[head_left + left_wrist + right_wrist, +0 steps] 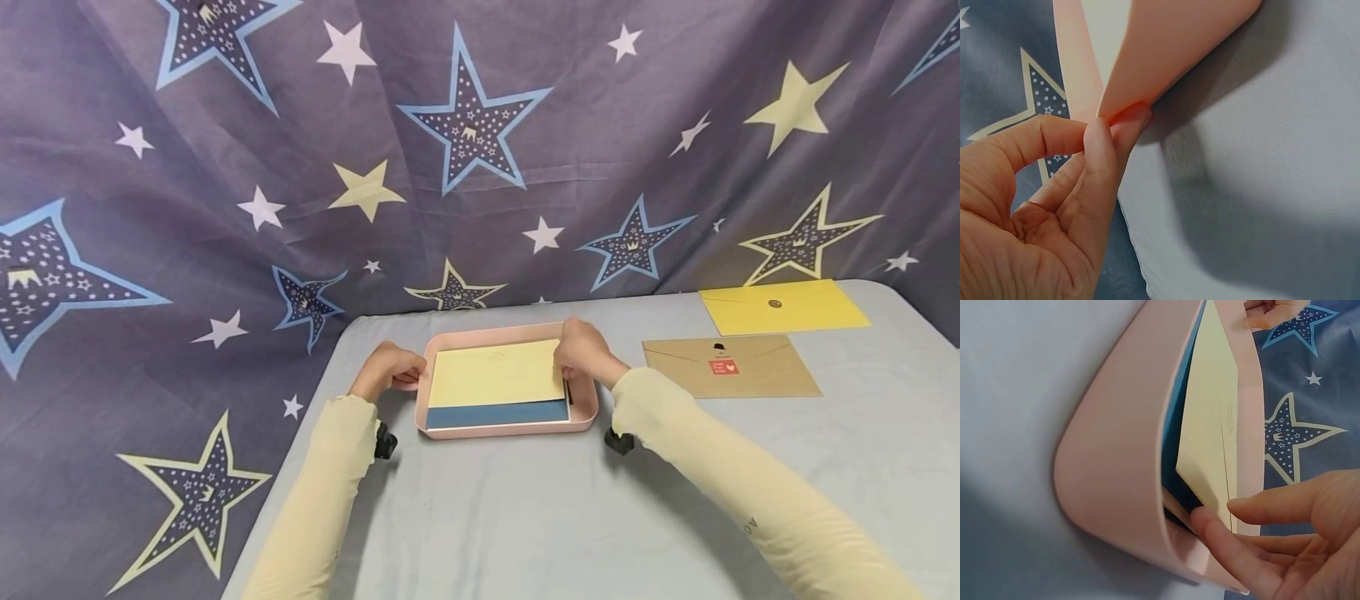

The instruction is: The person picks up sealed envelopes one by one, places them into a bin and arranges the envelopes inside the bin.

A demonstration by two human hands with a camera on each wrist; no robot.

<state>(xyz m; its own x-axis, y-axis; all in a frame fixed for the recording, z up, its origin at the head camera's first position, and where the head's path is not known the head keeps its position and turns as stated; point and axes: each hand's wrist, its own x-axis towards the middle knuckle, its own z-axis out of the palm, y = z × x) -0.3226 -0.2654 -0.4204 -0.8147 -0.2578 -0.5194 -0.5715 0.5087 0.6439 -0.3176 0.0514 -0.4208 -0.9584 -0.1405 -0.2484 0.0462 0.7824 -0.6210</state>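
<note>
A shallow pink tray [510, 431] lies on the table, holding a small stack of envelopes. On top is a cream envelope [495, 375], with a blue envelope [498, 413] showing beneath its front edge. My left hand [393, 367] pinches the tray's left rim between thumb and fingers, as the left wrist view shows close up. At the tray's right end, my right hand [587, 348] holds the cream envelope by its right edge, thumb over the top and index finger at the edge. In the right wrist view a dark gap shows under that edge, above the blue envelope.
To the right lie a brown envelope [731, 379] with a red sticker and, behind it, a yellow envelope [787, 307] with a round seal. A star-patterned curtain [525, 217] hangs behind the pale table [495, 517] and along its left side.
</note>
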